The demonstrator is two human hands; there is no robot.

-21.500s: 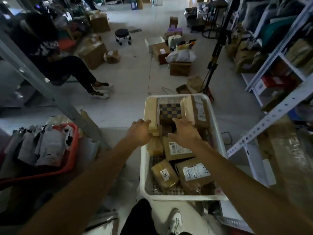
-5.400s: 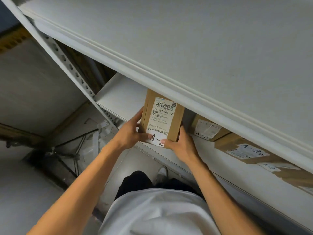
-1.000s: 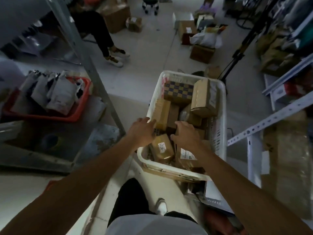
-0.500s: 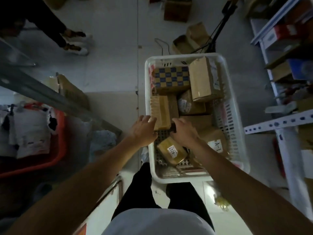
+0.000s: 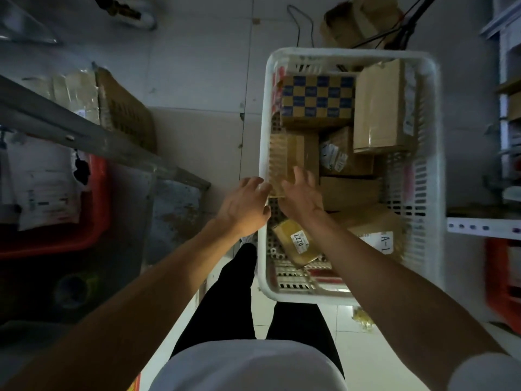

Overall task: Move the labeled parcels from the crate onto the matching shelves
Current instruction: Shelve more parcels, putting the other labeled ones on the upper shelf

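A white plastic crate (image 5: 263,165) stands on the floor in front of me with several parcels in it. A long brown parcel (image 5: 293,153) lies along its left wall. My left hand (image 5: 245,204) grips the parcel's near-left corner at the rim. My right hand (image 5: 301,193) lies over its near end with fingers spread. Also inside are a blue-and-tan checkered box (image 5: 317,100), a tall brown box (image 5: 383,105), a labelled box (image 5: 335,156), a parcel marked A-1 (image 5: 377,235) and a small taped parcel marked 0227 (image 5: 298,241).
A red basket (image 5: 56,241) of grey mailer bags sits at the left behind a slanting metal shelf post (image 5: 84,136). Flattened cardboard (image 5: 127,114) leans beside it. A white shelf rail (image 5: 485,227) is at the right, and a cardboard box (image 5: 363,21) lies beyond the crate.
The view has tipped further down over the crate. My right hand has slid forward onto the top of the brown parcel; my left hand stays at its near-left corner.
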